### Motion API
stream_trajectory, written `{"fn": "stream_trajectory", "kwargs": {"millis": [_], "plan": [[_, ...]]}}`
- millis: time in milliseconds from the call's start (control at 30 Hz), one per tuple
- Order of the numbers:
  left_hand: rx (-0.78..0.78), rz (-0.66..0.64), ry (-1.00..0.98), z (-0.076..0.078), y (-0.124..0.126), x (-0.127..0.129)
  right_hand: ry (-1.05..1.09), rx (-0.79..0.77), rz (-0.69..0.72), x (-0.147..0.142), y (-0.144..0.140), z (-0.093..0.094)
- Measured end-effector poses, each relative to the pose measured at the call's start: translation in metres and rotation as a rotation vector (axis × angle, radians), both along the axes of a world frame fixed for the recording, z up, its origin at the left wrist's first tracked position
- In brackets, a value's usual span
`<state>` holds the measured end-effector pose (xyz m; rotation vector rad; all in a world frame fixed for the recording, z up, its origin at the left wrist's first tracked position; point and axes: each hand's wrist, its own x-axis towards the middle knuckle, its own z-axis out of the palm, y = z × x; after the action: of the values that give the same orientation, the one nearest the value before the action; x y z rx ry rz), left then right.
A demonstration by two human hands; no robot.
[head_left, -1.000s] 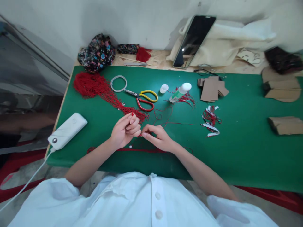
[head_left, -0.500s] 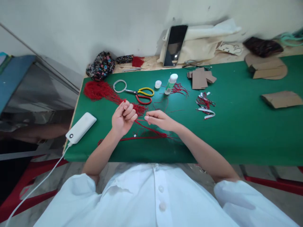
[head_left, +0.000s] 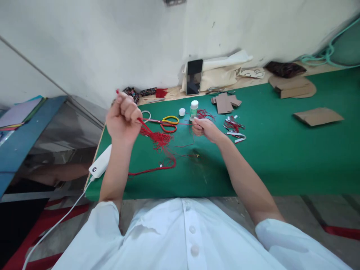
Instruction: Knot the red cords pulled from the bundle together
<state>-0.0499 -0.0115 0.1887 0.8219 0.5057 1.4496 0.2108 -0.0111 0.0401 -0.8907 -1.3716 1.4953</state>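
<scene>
L hand [head_left: 123, 118] fisted on red cord [head_left: 168, 123], R hand [head_left: 204, 128] pinching other end; cord runs 9-to-3 o'clock, taut, tassel strands [head_left: 157, 139] hanging at 6.

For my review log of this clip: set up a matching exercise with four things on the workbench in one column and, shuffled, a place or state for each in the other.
Things:
1. red cord bundle
2. scissors
3. phone
4. power bank

Places or states:
A. propped upright at the back by the wall
B. at the mat's near-left edge, white cable plugged in
C. hanging from the raised left hand
D. flat on the green mat, between the two hands

Pairs: 1-C, 2-D, 3-A, 4-B
</scene>
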Motion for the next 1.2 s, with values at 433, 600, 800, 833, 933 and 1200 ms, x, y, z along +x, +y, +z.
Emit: {"fn": "stream_trajectory", "kwargs": {"millis": [433, 600, 800, 833, 933, 1200], "plan": [[0.393, -0.24, -0.022, 0.113, 0.023, 0.017, -0.637, 0.167, -0.155, 0.009, 0.0, -0.004], [0.165, -0.321, -0.055, 0.104, 0.02, 0.056, -0.323, 0.32, -0.054, -0.028, -0.01, 0.013], [0.068, -0.385, -0.047, 0.098, 0.016, 0.088, 0.303, 0.267, 0.138, -0.088, -0.035, 0.07], [0.062, -0.384, -0.034, 0.1, 0.016, 0.091, 0.366, 0.206, 0.125, -0.094, -0.042, 0.077], [0.065, -0.368, -0.013, 0.107, 0.019, 0.096, 0.442, 0.071, 0.165, -0.095, -0.065, 0.088], [0.076, -0.311, -0.004, 0.116, 0.039, 0.079, 0.647, -0.071, 0.062, -0.039, -0.094, 0.087]]}}
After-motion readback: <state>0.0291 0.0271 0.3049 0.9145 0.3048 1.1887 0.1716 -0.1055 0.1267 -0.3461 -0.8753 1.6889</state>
